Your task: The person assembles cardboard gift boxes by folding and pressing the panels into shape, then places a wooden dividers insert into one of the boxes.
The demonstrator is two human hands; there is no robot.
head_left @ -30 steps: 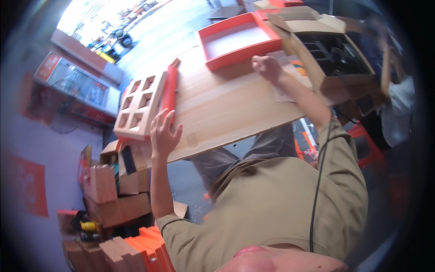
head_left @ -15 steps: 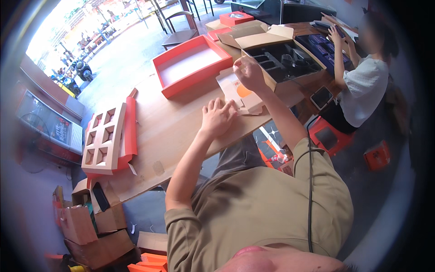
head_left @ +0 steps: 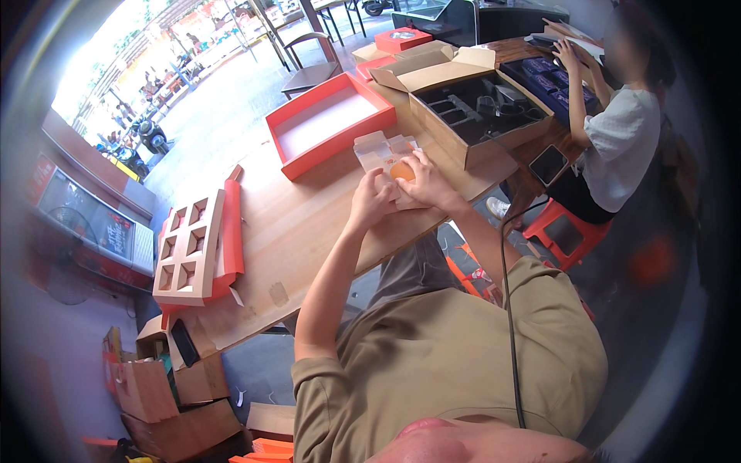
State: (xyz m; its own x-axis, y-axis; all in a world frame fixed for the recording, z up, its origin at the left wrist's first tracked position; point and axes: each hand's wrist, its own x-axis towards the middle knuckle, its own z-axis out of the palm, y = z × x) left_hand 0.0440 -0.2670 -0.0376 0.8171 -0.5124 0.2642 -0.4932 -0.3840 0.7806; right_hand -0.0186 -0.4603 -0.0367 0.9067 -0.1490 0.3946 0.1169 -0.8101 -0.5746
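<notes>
Two hands on one small pale cardboard box (head_left: 384, 154) with an orange patch, lying on the wooden table (head_left: 309, 224) near its front edge. Left hand (head_left: 372, 202) grips the box's near side, fingers curled; right hand (head_left: 427, 182) clasps it from the right. Just behind: shallow orange tray (head_left: 328, 123). Right: open brown carton (head_left: 471, 108). Far left: six-cell divider insert (head_left: 189, 247). Another person (head_left: 617, 147) sits beyond.
</notes>
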